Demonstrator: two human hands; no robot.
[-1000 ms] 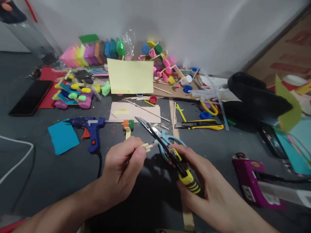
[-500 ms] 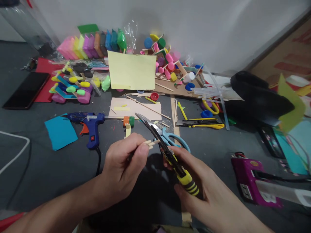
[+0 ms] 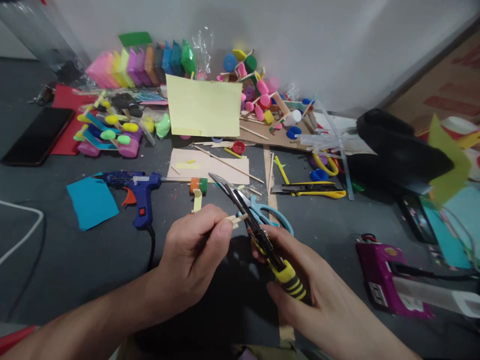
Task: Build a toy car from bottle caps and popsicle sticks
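Observation:
Between the thumb and fingers of my left hand (image 3: 197, 250) are pinched some short, thin wooden sticks (image 3: 236, 219), their ends poking out to the right. One stick end meets the dark jaws of a cutting tool (image 3: 258, 235) with yellow-and-black grips, perhaps pruning shears. My right hand (image 3: 303, 285) is wrapped round those grips. Behind the tool lie light-blue-handled scissors (image 3: 273, 212), partly covered by it. A small orange-and-green piece (image 3: 198, 185) with a pale yellow strip sits just beyond my left hand.
A blue glue gun (image 3: 140, 187) lies left, beside blue paper (image 3: 88, 202). A yellow box cutter (image 3: 315, 189) rests to the right, with a purple power box (image 3: 392, 277) nearer. Clay packets (image 3: 138, 67), a yellow card (image 3: 204, 107) and small wheeled models (image 3: 108, 130) line the back.
My left hand and the sticks have shifted very slightly right, toward the tool's jaws. Both hands keep their hold; the whole view has moved a little.

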